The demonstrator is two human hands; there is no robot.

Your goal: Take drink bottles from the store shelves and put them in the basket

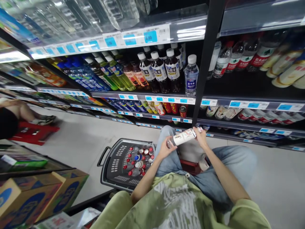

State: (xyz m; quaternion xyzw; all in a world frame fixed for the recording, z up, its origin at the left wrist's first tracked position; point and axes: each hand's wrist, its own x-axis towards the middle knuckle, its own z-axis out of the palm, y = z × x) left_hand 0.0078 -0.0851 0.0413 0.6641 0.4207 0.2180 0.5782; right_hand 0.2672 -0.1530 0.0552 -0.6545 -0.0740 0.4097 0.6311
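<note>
- On the floor, a black basket point(108, 168), red-capped bottles point(135, 172) crowding towards its right edge
- Left hand point(166, 150), fingers curled round the base of a white-labelled bottle point(184, 136)
- Right hand point(200, 135) grasping the bottle's cap end, before the edge of the lower shelf point(238, 127)

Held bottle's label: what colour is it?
The label is mostly white, with dark and reddish markings; the head view shows it.
</note>
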